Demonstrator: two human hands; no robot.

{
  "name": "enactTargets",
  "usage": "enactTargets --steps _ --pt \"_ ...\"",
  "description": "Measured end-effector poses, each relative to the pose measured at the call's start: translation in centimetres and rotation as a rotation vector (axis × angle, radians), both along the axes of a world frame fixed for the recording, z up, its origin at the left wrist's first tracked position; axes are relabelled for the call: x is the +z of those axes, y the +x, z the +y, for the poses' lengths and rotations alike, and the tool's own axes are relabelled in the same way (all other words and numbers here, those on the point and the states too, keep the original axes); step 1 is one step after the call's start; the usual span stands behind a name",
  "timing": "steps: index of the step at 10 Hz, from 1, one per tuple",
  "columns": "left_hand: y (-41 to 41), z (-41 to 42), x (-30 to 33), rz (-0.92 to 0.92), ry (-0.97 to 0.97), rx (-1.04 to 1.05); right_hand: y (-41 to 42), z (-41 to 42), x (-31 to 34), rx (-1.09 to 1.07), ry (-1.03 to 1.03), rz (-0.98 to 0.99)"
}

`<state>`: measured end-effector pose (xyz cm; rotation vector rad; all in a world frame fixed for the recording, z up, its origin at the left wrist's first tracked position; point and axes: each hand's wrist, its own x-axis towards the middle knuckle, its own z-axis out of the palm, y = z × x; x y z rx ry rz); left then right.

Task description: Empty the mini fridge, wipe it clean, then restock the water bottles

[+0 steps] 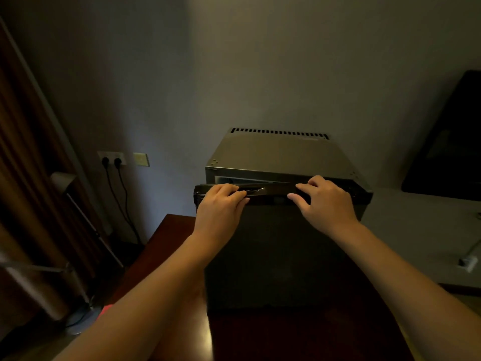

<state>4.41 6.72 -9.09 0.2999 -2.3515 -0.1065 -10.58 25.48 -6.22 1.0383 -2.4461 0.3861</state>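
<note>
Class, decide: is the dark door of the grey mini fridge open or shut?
Slightly open: the dark door stands off the grey mini fridge, more at its left end, with both hands on its top edge.

Both hands on mini fridge (281, 157) door (281, 246) top edge: left hand (221, 204) gripping, right hand (328, 201) resting; door slightly ajar.

Head view only, wide-angle.
Looks forward and steeply down from close above the mini fridge (281, 157), facing the wall (234, 61); both forearms reach in from below.
</note>
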Motion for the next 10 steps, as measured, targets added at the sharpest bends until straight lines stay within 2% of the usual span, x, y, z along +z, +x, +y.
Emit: enactTargets --steps 4,5,8,9,10 --pt "-3.8 -4.0 -0.2 -0.064 0.036 -0.050 0.4 -2.5 -0.5 -0.184 -0.018 0.056" --pt "-3.3 -4.1 0.1 -0.082 0.041 -0.077 0.8 -2.7 -0.7 -0.195 -0.037 0.023" --pt "-2.0 -4.6 2.3 -0.201 0.285 -0.209 1.9 -2.5 0.9 -0.180 -0.081 -0.254" --pt "-1.4 -4.6 3.5 -0.125 0.373 -0.244 2.3 -2.4 2.2 -0.119 -0.233 -0.376" --pt "-0.9 -4.8 5.0 0.029 0.450 -0.261 3.4 -2.7 3.8 -0.025 -0.367 -0.403"
